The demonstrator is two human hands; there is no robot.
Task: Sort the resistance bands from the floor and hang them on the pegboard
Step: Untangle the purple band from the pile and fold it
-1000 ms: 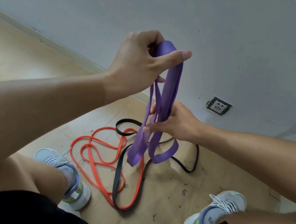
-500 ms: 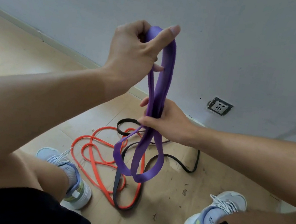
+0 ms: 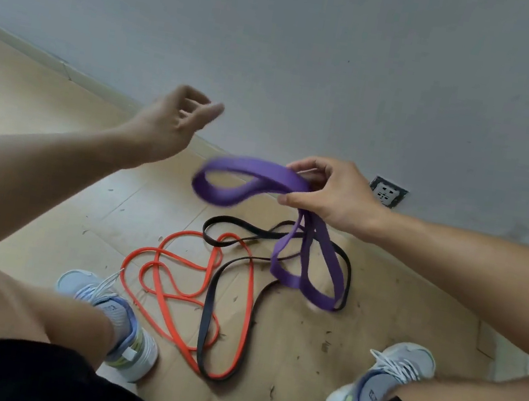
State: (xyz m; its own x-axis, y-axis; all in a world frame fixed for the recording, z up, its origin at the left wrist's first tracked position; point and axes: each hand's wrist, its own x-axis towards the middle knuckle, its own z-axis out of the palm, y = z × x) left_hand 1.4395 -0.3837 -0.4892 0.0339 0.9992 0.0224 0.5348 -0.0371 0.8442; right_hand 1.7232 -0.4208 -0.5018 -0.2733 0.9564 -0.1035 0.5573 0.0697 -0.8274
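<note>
The right hand [image 3: 336, 194] pinched the purple band [image 3: 253, 177] with curled fingers [image 3: 303, 165]; the left hand [image 3: 171, 123] hung loosely curled, holding nothing, above the floor [image 3: 56, 146].

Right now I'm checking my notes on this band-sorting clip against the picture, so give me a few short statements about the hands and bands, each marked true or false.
1. The right hand holds the purple band. True.
2. The left hand also grips the purple band. False: it is raised apart from the band, fingers loosely curled, holding nothing.
3. The orange band lies on the floor. True.
4. The black band already hangs on a pegboard. False: it lies on the floor, tangled with the orange band; no pegboard is in view.
5. A wall socket sits low on the wall behind the right hand. True.
</note>
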